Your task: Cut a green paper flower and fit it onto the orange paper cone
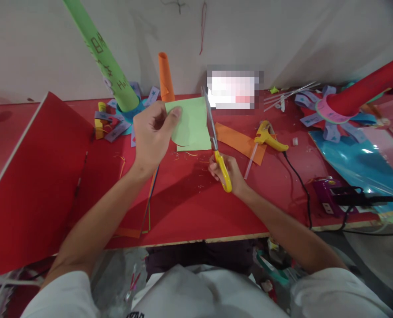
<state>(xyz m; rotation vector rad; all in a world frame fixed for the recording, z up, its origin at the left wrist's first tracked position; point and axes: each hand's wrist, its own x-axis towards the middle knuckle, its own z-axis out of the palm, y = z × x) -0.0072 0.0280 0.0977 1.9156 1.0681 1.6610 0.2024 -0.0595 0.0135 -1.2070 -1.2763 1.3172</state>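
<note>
1. Closest to the head camera was the person's white shirt [199,293], its sleeves at both lower corners, with bare forearms reaching over a red tabletop [190,212].
2. In that head view, the left hand [152,132] pinched light green paper [193,121] by its upper left part, thumb on the front face. The paper was held up above the middle of the tabletop; its lower left edge looked curved, with another green layer showing below.
3. The right hand [235,174] had its fingers curled around the yellow handles of a pair of scissors [223,172]. Their blades pointed away from the person, along the paper's right edge; whether they bit into it, I could not tell.
4. Just right of the paper lay an orange strip [231,138], and a yellow glue gun [266,136] rested partly over it, beside a clear stick [249,163].
5. Farther back on the left leaned a green tube [107,66] with dark writing, near a smaller orange tube [166,77].
6. To the right were a red tube [365,95] with a pink collar, a shiny blue sheet [358,159] and a purple box [325,198].
7. At far left, a red panel [37,176] stood tilted.
</note>
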